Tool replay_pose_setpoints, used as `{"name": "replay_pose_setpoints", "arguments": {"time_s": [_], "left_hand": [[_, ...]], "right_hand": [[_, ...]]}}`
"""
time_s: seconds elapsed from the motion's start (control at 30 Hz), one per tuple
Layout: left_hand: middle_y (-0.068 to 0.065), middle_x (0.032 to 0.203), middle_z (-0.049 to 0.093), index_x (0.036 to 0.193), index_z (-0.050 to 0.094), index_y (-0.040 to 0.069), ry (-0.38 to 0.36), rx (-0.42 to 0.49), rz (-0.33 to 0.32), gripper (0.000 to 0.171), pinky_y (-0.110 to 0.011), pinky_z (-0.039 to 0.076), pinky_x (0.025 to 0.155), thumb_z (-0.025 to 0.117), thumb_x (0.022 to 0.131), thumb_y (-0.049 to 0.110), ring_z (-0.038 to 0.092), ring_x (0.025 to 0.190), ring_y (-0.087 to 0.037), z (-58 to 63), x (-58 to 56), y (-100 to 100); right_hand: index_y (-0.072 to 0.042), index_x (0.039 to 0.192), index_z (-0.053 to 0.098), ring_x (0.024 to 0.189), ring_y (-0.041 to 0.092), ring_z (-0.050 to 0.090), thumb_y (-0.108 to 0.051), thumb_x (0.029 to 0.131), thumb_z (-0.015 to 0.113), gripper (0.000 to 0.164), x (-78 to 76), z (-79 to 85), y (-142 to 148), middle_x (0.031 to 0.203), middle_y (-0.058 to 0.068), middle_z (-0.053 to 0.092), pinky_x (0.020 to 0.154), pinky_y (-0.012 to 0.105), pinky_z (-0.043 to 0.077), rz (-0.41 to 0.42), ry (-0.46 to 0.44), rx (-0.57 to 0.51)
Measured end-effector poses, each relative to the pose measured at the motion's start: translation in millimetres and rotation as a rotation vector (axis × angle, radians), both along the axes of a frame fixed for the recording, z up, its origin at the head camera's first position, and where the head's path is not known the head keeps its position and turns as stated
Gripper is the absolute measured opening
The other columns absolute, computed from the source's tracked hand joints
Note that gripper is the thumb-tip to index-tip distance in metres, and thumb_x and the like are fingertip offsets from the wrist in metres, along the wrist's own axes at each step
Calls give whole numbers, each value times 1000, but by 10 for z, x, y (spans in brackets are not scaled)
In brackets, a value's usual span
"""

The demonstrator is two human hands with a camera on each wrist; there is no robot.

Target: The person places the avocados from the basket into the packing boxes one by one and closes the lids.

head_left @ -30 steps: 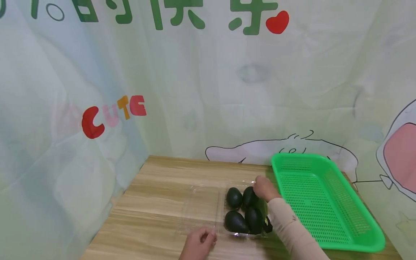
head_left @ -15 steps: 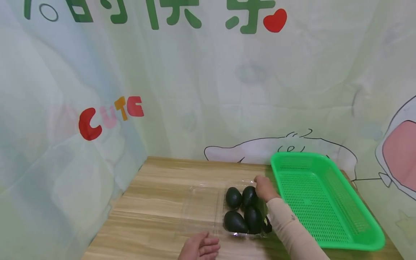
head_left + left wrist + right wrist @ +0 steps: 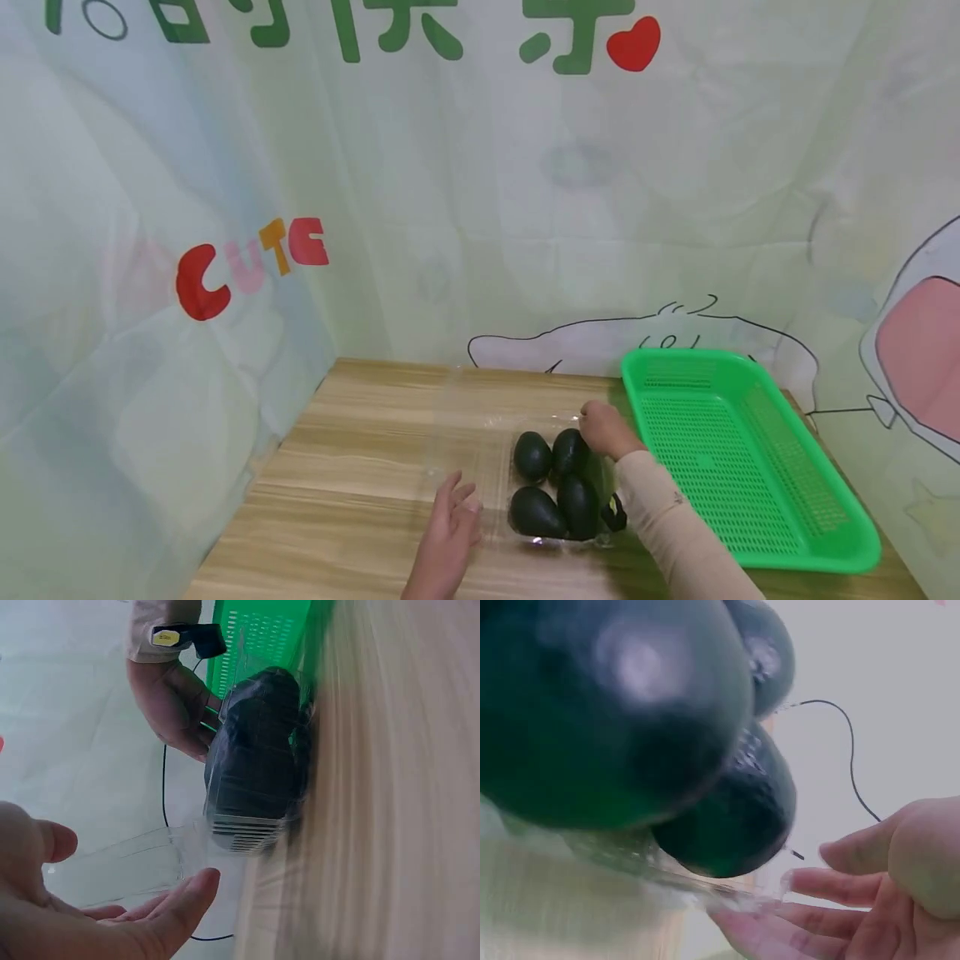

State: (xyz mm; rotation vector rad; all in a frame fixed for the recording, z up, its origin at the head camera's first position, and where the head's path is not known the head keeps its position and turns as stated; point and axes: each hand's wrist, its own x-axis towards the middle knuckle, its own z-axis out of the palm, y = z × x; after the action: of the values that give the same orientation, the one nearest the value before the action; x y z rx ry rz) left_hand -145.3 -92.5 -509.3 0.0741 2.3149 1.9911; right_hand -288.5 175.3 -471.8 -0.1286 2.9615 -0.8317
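Several dark green avocados sit in the base of a clear plastic clamshell box on the wooden table. Its hinged lid stands tilted up on the left side. My left hand is at the lid's near edge, fingers extended; in the left wrist view the thumb and fingers are spread apart with the lid just beyond them. My right hand is at the box's far right corner. In the right wrist view its fingers touch the rim, with the thumb apart above.
A green perforated plastic basket stands right of the box, beside the right forearm. A printed cloth backdrop hangs behind and left of the table. A black wrist strap is on the right sleeve.
My left hand turned palm up, then moved up and forward to the lid. The lid went from lying flat on the table to tilted up. My right hand stays at the box corner.
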Motion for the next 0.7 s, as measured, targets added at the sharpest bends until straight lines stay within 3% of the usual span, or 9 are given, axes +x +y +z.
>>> {"name": "replay_pose_setpoints", "arguments": {"time_s": [0.1,0.17,0.3,0.37,0.47,0.57,0.7], "left_hand": [[-27,156,39,159,27,10,73,-117,4,65,-57,52,98,53,106,36,51,132,-47,62,-34,52],[-24,157,39,158,30,13,122,-172,-9,63,-60,48,102,55,105,36,48,136,-46,84,-59,89],[-20,162,32,159,32,14,245,-238,-73,65,-66,43,103,60,103,30,38,142,-48,95,-99,181],[-19,164,26,160,33,17,307,-304,-108,67,-68,40,105,62,101,31,34,144,-48,85,-123,229],[-23,165,22,160,34,22,387,-434,-149,69,-69,40,104,65,100,35,32,145,-50,52,-150,298],[-25,164,24,159,35,25,449,-541,-185,69,-66,44,102,66,99,37,32,145,-49,19,-161,357],[-25,162,27,158,39,24,487,-672,-216,70,-63,48,100,70,96,40,35,143,-50,-11,-155,422]], "right_hand": [[5,94,64,70,25,61,-12,105,43,29,4,48,14,82,15,63,61,37,53,7,-40,-18],[3,92,63,63,23,61,-17,107,40,34,5,66,34,77,12,59,56,34,51,5,-79,-47],[14,123,57,79,32,70,-32,112,30,54,-8,88,87,103,27,64,64,38,60,-16,-174,-167],[18,140,42,93,42,70,-41,112,24,68,-27,98,107,127,38,55,68,42,62,-35,-226,-265],[18,149,28,109,54,63,-53,110,16,82,-42,124,130,146,41,39,72,49,62,-71,-289,-410],[19,147,32,111,57,61,-57,107,8,89,-47,146,153,144,43,40,76,53,61,-87,-321,-489],[20,142,39,108,54,64,-60,105,2,96,-33,158,186,134,46,48,78,53,60,-111,-324,-518]]}}
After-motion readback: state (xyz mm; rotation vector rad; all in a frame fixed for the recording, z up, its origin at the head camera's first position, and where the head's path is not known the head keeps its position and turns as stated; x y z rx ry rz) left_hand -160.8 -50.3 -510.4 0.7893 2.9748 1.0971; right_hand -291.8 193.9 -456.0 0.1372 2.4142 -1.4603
